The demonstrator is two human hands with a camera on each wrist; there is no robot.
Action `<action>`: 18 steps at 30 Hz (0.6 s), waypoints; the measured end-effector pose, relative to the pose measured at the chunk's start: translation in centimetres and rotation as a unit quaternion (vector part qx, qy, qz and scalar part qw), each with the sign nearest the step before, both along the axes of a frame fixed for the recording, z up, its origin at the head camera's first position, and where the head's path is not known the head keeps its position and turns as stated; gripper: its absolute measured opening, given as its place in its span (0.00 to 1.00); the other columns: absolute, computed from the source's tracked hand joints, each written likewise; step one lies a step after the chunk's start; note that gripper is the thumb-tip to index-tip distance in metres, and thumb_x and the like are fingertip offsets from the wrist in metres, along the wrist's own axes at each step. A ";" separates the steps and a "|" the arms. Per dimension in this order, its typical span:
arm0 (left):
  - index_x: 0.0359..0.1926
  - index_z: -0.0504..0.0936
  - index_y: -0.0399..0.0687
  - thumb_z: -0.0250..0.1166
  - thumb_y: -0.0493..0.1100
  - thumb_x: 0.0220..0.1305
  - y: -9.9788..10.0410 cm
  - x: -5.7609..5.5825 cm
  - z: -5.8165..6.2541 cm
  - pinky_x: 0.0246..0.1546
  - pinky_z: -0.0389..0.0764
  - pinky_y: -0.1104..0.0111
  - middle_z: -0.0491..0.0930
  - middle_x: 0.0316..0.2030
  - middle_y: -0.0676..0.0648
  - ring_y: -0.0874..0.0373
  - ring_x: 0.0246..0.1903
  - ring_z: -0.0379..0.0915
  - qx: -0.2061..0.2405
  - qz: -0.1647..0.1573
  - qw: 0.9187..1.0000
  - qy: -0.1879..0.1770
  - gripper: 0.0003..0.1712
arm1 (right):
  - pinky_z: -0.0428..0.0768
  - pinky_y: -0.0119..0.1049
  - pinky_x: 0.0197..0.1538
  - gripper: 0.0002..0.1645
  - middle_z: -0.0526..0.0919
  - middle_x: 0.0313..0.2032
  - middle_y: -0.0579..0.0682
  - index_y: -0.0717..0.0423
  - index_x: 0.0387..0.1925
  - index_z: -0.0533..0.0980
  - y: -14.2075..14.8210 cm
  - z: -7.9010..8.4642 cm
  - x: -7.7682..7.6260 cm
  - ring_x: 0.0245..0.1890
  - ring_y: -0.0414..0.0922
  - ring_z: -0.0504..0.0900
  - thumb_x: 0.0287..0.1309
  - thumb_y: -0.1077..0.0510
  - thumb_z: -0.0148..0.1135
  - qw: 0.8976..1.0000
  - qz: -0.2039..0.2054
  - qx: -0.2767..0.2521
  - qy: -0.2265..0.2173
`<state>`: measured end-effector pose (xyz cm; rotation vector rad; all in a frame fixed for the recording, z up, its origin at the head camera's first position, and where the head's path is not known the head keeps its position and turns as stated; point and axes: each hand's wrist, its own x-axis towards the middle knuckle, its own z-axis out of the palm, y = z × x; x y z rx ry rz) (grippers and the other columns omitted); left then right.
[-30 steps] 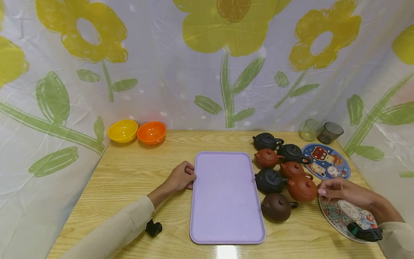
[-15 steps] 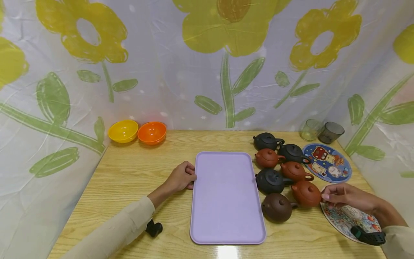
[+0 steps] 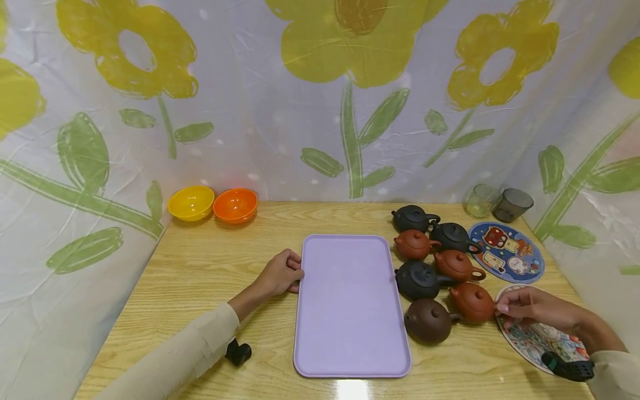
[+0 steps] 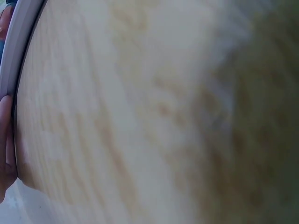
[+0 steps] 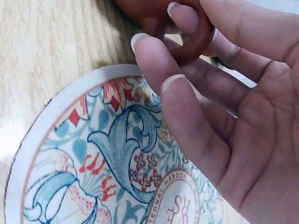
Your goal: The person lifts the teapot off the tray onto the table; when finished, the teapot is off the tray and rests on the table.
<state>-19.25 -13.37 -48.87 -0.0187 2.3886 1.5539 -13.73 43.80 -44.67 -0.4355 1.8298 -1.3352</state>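
The lilac tray (image 3: 352,305) lies flat on the wooden table. At its left edge my left hand (image 3: 280,272) grips the rim, thumb on top; the left wrist view catches only some fingers beside the tray's edge (image 4: 13,56). My right hand (image 3: 542,308) holds the handle of a reddish-brown clay teapot (image 3: 475,303), the nearest red one. In the right wrist view, fingers curl through and around the looped handle (image 5: 191,46). That teapot sits between a dark brown teapot (image 3: 428,321) and a floral round mat (image 3: 530,347), with its spout pointing left.
Several more teapots stand right of the tray, including a black one (image 3: 417,279) and a red one (image 3: 457,265). A blue round mat (image 3: 530,244) and two glasses (image 3: 512,205) are at back right. Yellow (image 3: 191,203) and orange (image 3: 235,205) bowls stand back left.
My right hand has drawn the nearest red teapot toward the front and slightly right, away from the red teapot behind it, and set it lower. My left hand and the tray have stayed put.
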 end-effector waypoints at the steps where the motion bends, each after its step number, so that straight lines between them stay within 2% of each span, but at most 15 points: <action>1: 0.51 0.73 0.36 0.64 0.31 0.61 0.0 0.0 0.0 0.25 0.89 0.63 0.74 0.40 0.41 0.55 0.28 0.79 0.001 0.000 1.000 0.000 0.17 | 0.86 0.39 0.39 0.18 0.85 0.41 0.52 0.77 0.49 0.71 0.1 0.0 0.1 0.41 0.47 0.85 0.77 0.62 0.43 1.000 -0.002 0.005 -0.001; 9: 0.51 0.73 0.36 0.63 0.31 0.61 -0.1 -0.1 0.1 0.25 0.89 0.63 0.74 0.40 0.42 0.55 0.27 0.78 0.010 -0.001 1.000 -0.001 0.17 | 0.86 0.41 0.42 0.19 0.86 0.40 0.52 0.75 0.49 0.74 0.3 0.5 0.5 0.41 0.47 0.85 0.77 0.61 0.44 0.999 -0.013 0.036 0.005; 13: 0.52 0.73 0.37 0.64 0.31 0.62 -0.2 -0.2 0.1 0.25 0.89 0.64 0.74 0.41 0.41 0.55 0.26 0.78 0.007 -0.002 1.000 -0.004 0.17 | 0.86 0.38 0.44 0.18 0.86 0.44 0.53 0.69 0.55 0.74 0.6 0.5 0.4 0.44 0.46 0.85 0.77 0.61 0.44 0.999 -0.022 0.047 0.011; 18: 0.52 0.73 0.37 0.64 0.32 0.63 -0.6 -0.2 0.1 0.27 0.89 0.64 0.75 0.42 0.41 0.55 0.28 0.78 0.009 -0.001 1.000 -0.011 0.17 | 0.86 0.39 0.43 0.21 0.84 0.49 0.42 0.63 0.62 0.71 1.0 0.9 0.2 0.45 0.46 0.84 0.77 0.58 0.44 0.994 -0.056 0.090 0.034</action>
